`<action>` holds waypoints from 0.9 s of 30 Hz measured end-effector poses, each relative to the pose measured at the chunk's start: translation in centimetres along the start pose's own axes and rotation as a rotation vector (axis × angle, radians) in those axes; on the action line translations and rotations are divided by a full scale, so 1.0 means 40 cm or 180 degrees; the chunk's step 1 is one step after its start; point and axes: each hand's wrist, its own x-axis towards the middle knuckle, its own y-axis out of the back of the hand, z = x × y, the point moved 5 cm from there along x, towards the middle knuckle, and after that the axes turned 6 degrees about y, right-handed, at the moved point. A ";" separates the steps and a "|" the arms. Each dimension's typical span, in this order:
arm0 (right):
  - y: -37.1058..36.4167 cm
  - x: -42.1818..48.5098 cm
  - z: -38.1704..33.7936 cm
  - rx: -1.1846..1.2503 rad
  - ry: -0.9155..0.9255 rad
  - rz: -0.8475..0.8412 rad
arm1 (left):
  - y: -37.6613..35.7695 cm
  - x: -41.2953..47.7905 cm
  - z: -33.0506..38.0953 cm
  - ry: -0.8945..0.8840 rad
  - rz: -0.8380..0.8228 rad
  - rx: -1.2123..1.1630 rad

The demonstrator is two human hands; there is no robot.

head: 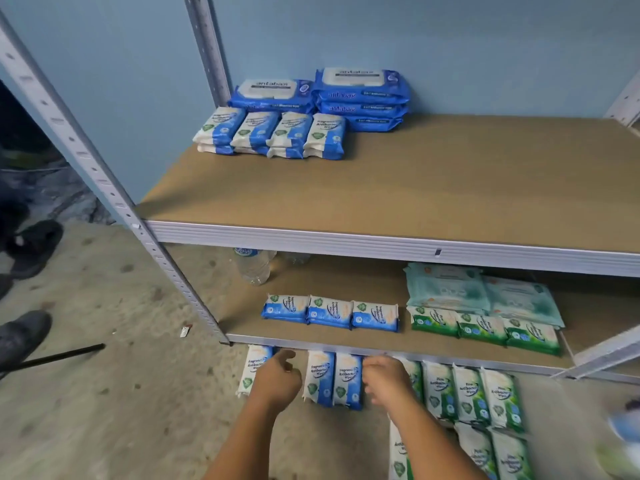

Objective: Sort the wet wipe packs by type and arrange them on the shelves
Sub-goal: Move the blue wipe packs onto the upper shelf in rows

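On the floor in front of the bottom shelf lies a row of blue-and-white wipe packs (332, 379), with green-and-white packs (471, 393) to their right. My left hand (277, 379) hovers over the leftmost blue pack (254, 370), fingers curled and thumb raised, with nothing visibly held. My right hand (384, 379) has its fingers curled at the right edge of the blue packs and covers a green pack; I cannot tell whether it grips one. The bottom shelf (242, 317) carries three blue packs (329, 313), three green packs (485, 329) and pale teal packs (485, 291).
The upper shelf (450, 188) holds large dark-blue packs (360, 98) and small blue packs (273, 133) at its back left. A water bottle (254, 266) stands on the bottom shelf. A metal upright (114, 199) rises at the left, with shoes (24, 334) and a black rod (59, 356) beyond it.
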 end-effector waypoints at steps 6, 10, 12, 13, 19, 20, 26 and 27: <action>-0.056 0.100 0.111 -0.0057 -0.0305 -0.0014 | -0.079 0.105 -0.091 0.0347 0.0115 -0.0289; -0.084 0.153 0.159 -0.0194 -0.0431 0.0037 | -0.139 0.158 -0.112 0.0478 0.0028 -0.0462; -0.104 0.179 0.179 -0.0037 -0.0512 -0.0039 | -0.167 0.182 -0.113 0.0476 0.0008 -0.0489; -0.116 0.192 0.187 0.0047 -0.0545 -0.0072 | -0.178 0.191 -0.112 0.0449 0.0009 -0.0505; -0.168 0.265 0.222 0.0234 -0.0801 -0.0074 | -0.238 0.262 -0.131 0.0420 0.0076 -0.0307; -0.174 0.263 0.209 0.0260 -0.0827 -0.0095 | -0.247 0.270 -0.135 0.0441 0.0072 -0.0243; -0.199 0.265 0.202 0.0551 -0.1006 -0.0122 | -0.308 0.322 -0.183 0.0577 -0.0038 -0.0296; -0.202 0.260 0.200 0.0618 -0.1008 -0.0108 | -0.288 0.299 -0.157 0.0574 -0.0017 -0.0349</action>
